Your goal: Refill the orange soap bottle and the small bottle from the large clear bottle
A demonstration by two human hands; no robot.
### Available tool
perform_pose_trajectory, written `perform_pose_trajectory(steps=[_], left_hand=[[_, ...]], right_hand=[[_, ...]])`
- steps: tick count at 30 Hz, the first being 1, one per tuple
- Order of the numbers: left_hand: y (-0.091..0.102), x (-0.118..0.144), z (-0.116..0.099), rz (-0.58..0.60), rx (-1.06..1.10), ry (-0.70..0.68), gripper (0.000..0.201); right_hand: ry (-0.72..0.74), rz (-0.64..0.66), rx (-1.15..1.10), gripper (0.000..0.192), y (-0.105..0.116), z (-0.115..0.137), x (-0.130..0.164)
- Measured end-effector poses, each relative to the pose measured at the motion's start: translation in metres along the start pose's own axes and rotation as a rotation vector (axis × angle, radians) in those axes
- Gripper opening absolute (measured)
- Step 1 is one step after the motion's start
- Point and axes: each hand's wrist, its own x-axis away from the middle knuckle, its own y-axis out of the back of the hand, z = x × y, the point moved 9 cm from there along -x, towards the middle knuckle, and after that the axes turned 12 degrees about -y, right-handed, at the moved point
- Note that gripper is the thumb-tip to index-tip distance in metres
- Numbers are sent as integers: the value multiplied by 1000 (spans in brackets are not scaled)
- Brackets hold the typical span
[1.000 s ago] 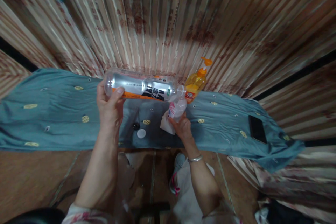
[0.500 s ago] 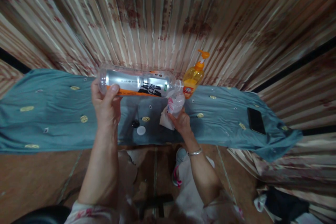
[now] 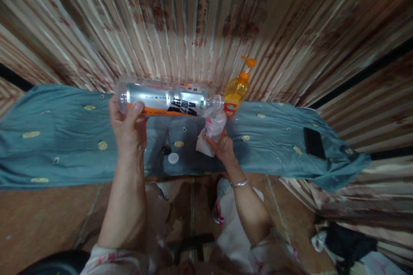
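My left hand (image 3: pixel 129 124) is wrapped round the base end of a large clear plastic bottle (image 3: pixel 161 96) with a silver, orange and black label. The bottle lies almost level in the air, its open neck pointing right. Just under that neck, my right hand (image 3: pixel 222 145) grips a small clear plastic bottle (image 3: pixel 215 124) with pink print. The two bottles' mouths overlap in view; whether they touch I cannot tell. Behind the small bottle sits a white tissue (image 3: pixel 204 144). Close by stands a yellow pump bottle (image 3: pixel 236 96) with an orange pump top.
A black cap (image 3: pixel 166 150) and a white round lid (image 3: pixel 173 158) lie on the teal patterned cloth (image 3: pixel 74 137) covering the narrow table. A dark phone (image 3: pixel 314 143) rests at its right end. Pleated curtains (image 3: pixel 180 21) hang right behind the table.
Both hands and bottles keep nearly the same pose. The large bottle appears slightly higher and further left, while the whole view has shifted a little.
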Motion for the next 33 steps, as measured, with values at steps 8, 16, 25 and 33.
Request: perform_pose_trajectory(steps=[8,16,25,33], left_hand=[[5,-5,8,5,6,-83,56],[4,-4,7,8,21,-79,59],[4,-6,9,26,20,-81,57],[4,-6,8,12,63,-62,59]], right_hand=[[-37,22,54,66,1,-2,-1],[5,38,9,64,2,2,-1],[39,-4,-42,71,-7,-3,-2],[-11,3,-32,57,-6,-3,-4]])
